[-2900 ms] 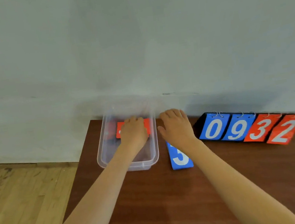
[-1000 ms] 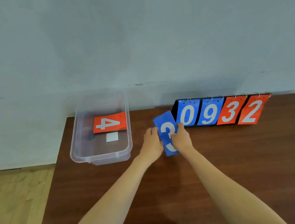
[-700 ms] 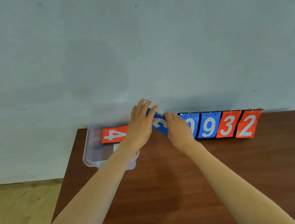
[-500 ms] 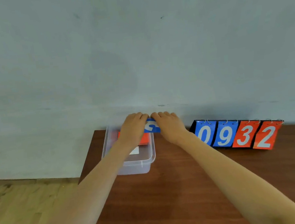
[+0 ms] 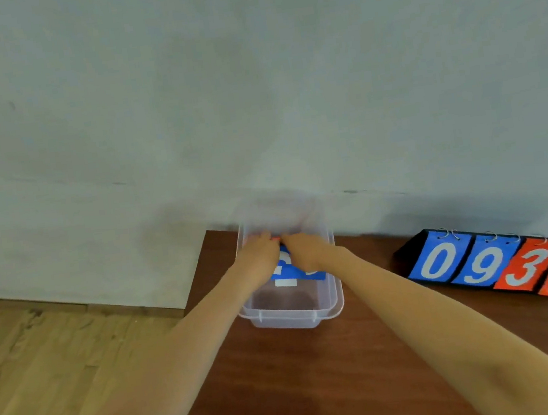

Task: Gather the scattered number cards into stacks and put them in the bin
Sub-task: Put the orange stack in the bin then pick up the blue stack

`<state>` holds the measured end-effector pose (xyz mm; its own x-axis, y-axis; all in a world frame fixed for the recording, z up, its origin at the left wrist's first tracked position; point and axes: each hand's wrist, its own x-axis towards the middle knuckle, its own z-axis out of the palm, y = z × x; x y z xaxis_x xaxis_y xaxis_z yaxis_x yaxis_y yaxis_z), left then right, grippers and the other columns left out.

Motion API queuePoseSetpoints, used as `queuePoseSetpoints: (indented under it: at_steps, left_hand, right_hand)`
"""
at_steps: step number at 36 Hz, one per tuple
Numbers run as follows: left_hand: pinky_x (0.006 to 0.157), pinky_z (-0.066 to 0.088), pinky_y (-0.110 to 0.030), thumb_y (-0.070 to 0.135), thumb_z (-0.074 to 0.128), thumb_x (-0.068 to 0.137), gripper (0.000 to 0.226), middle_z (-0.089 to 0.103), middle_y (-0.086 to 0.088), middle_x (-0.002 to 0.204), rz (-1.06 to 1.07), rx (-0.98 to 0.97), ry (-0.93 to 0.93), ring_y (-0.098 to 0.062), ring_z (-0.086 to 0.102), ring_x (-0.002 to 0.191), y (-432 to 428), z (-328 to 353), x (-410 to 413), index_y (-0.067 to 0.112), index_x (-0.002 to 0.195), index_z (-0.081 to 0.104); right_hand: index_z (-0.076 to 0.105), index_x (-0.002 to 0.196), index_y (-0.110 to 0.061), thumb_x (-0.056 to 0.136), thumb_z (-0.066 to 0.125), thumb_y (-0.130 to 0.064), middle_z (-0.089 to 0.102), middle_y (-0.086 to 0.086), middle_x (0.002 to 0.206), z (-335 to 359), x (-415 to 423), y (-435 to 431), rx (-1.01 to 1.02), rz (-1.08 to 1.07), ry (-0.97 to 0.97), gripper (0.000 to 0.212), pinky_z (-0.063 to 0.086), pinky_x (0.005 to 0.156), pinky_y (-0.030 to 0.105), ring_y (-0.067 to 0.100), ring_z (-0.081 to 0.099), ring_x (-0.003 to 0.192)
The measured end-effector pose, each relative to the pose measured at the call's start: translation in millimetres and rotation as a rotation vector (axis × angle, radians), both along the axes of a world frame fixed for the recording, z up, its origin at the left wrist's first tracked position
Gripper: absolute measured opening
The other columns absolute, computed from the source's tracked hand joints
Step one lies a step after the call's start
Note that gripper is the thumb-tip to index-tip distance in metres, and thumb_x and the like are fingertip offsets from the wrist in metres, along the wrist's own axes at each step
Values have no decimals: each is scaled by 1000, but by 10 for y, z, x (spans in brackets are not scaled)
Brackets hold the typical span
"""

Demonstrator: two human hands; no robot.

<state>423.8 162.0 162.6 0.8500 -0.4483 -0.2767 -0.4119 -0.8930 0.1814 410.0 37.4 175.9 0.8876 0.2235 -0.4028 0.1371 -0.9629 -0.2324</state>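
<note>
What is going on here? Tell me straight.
A person has both hands down inside a clear plastic bin that sits at the far left corner of a brown wooden table, against the wall. The left hand and right hand grip the far end of a blue number card, which lies low in the bin. A flip scoreboard reading 0932 stands to the right, untouched.

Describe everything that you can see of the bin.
The bin is clear plastic, rectangular with rounded corners and a lipped rim, open on top. It stands upright at the far left corner of the table, by the wall. The left hand and right hand reach into it, holding a blue card.
</note>
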Motion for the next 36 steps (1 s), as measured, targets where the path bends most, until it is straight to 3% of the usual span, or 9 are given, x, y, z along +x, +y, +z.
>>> queuePoseSetpoints:
  at_steps: [5,7,9,13,16,21,27,33,36]
  left_hand:
    - [93,39,-34,2,33,97,34,48,-17,132,37,-11,150,-29,50,118,-20,-171,35,0,127,49]
    - [92,39,-33,1,32,97,35,49,-17,133,62,6,186,-29,51,119,-28,-214,47,-1,128,49]
    - [93,41,-35,0,31,97,35,52,-18,131,74,51,237,-31,51,118,-39,-258,56,-3,125,51]
    - [84,44,-32,-2,37,95,31,57,-18,119,38,124,344,-28,56,98,-107,-348,97,-1,123,53]
    - [78,39,-26,1,42,95,29,52,-12,97,27,148,384,-20,48,86,-142,-450,172,1,121,54]
    - [80,44,-29,0,44,95,31,59,-10,108,-17,208,432,-19,48,85,-139,-666,230,4,124,54]
    - [73,39,-26,-3,45,92,25,43,-1,69,-31,246,457,-19,46,80,-107,-799,202,2,112,59]
    - [73,39,-24,-1,46,92,23,43,-1,69,-6,258,451,-18,47,80,-129,-803,173,4,110,60]
    - [73,39,-24,0,47,92,23,51,-5,81,21,232,453,-17,48,79,-136,-763,147,4,111,60]
  right_hand:
    - [48,128,0,90,42,4,59,19,120,-309,91,47,19,-55,222,39,45,74,35,32,58,99]
    - [44,129,5,88,41,8,60,17,97,-412,111,56,2,-69,272,41,36,54,26,22,51,71]
    - [38,132,6,90,41,8,47,6,74,-533,129,52,-21,-101,310,42,29,49,23,14,39,59]
    - [46,130,-1,93,44,3,59,15,115,-726,165,44,-6,-124,339,37,44,77,31,27,56,96]
    - [49,129,-4,93,45,1,57,16,124,-795,186,38,6,-124,324,36,44,87,34,31,55,111]
    - [58,119,-5,90,53,-1,63,14,114,-891,190,21,-69,-74,303,30,42,72,29,24,56,88]
    - [58,105,-7,89,56,-2,54,6,84,-958,141,67,-185,-18,323,17,46,77,31,21,51,83]
    - [63,107,-5,91,52,-5,44,1,70,-878,90,80,-245,57,306,19,40,70,27,14,45,65]
    - [63,108,-6,92,53,-8,47,2,72,-800,69,81,-261,86,323,19,41,72,26,17,49,75]
